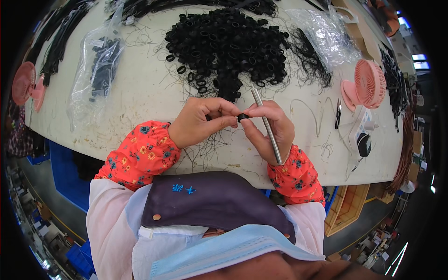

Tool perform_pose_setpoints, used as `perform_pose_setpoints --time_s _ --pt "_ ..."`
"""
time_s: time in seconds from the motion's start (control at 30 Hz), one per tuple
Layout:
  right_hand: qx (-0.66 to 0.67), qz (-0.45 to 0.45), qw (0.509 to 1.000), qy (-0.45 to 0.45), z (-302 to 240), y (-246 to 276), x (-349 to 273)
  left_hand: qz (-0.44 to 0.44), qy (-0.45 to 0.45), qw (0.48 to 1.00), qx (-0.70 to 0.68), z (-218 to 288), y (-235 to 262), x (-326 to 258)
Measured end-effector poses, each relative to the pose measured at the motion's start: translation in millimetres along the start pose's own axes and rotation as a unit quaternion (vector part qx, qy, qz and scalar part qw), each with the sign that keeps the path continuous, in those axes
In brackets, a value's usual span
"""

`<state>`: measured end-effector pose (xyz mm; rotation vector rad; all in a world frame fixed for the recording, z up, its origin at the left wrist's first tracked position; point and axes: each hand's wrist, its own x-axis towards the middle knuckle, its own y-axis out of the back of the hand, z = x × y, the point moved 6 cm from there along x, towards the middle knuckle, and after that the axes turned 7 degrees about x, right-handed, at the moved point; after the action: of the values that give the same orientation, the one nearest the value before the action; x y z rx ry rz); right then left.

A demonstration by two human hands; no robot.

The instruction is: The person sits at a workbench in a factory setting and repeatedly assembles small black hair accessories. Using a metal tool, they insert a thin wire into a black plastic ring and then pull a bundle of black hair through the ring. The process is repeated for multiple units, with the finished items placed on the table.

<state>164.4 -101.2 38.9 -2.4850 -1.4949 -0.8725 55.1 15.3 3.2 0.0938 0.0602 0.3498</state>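
Note:
Near the middle of the table, my left hand (198,122) and my right hand (275,128) meet over a small black ring (242,117). The thumb and forefinger of each hand pinch it from opposite sides. A slim silver metal rod (257,97), shaped like a pen, also lies in my right hand, slanting across the palm with its upper end sticking out beyond the fingers. Just beyond my hands spreads a large heap of similar black rings (228,42). Black thread ends (205,149) are scattered on the table below my left hand.
Clear plastic bags lie at left (86,88) and far right (326,35). A pink fan (368,84) stands at right, another pink fan (24,84) at left. Black-handled snips (338,114) and a power strip (360,123) with a black adapter (364,145) lie right of my hand.

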Motion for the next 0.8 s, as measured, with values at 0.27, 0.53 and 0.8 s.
perform_pose_setpoints --time_s 0.27,0.53,0.8 --pt "0.001 0.012 1.0 -0.016 6 -2 -5 0.039 -0.038 0.998 0.014 -7 0 1" --pt "-0.106 -0.005 0.992 0.065 -3 -7 -1 -0.009 0.025 0.988 -0.154 -7 -5 -1" --pt "0.114 0.031 0.987 -0.105 2 -1 -1 0.02 -0.003 0.996 -0.088 -2 -3 -2"
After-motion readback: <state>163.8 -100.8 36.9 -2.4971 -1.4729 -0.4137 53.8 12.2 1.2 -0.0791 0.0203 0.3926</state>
